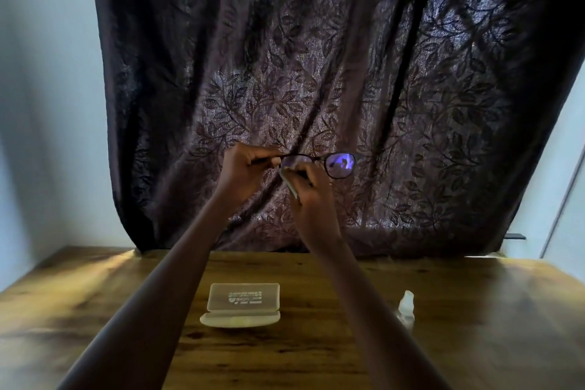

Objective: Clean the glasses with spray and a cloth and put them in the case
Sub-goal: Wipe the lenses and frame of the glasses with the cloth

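Right, fingertips first: the right hand (311, 196) has its fingers pinched together on a pale cloth (288, 180), thumb and fingertips pressing it against the left lens of the glasses (319, 164), so that lens is mostly hidden behind cloth and fingers. The left hand (245, 169) is closed on the left end of the frame, fingers curled tight around it near the hinge, and the temple arm disappears inside the fist. The other lens stands clear to the right, catching a bluish-purple reflection, and the dark frame is held level, raised well above the table, in front of the curtain (316, 57). Both forearms stretch up and away from the camera, bare, converging on the glasses.

Down on the wooden table (474, 326), between the two forearms, the case (242, 304) sits open: translucent lid tipped up with white lettering on it, pale base lying flat in front. Over to the right, beyond the right forearm and well apart from the case, the small clear spray bottle (406, 305) stands upright, a little blurred. Behind it all hangs the dark leaf-patterned curtain, light glowing through the weave, with pale walls either side
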{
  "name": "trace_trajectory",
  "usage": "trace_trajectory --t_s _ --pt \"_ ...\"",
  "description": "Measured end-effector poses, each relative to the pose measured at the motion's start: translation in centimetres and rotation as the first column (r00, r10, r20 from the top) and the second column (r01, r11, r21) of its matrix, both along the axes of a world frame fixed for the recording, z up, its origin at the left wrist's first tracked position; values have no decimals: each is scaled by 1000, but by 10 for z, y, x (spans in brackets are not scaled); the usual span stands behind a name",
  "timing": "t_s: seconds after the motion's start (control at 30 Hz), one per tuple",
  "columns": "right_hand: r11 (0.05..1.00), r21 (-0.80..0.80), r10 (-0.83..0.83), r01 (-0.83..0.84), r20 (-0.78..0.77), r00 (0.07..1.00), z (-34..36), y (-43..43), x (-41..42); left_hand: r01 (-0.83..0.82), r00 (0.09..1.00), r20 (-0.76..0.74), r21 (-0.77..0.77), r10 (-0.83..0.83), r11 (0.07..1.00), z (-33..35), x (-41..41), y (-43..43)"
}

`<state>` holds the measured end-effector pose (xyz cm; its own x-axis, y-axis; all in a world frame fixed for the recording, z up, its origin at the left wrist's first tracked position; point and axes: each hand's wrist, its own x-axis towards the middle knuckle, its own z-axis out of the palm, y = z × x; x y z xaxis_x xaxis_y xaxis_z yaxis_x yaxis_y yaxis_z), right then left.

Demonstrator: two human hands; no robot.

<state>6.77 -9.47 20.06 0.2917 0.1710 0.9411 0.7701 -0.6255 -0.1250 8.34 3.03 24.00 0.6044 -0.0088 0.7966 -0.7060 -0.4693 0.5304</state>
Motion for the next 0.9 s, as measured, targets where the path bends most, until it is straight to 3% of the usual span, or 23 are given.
trace_trajectory --t_s 0.07,0.3,0.57,0.8,0.9 --pt "999 -32 -24 24 -16 1000 -7 -7 -1 -25 1000 -6 -9 25 1000 -3 0 5" --pt "989 139 -55 52 13 998 18 -9 4 -77 997 21 -2 77 997 0 2 5" --pt "998 -54 14 -14 -13 1000 -4 -6 -3 -43 999 -3 9 43 999 -6 2 11" --pt "949 303 -112 85 71 991 3 -41 -1 -48 999 12 -15 48 999 -10 4 27" --pt "925 365 -139 102 76 987 13 -48 2 -50 999 13 -10 51 999 -10 7 31"
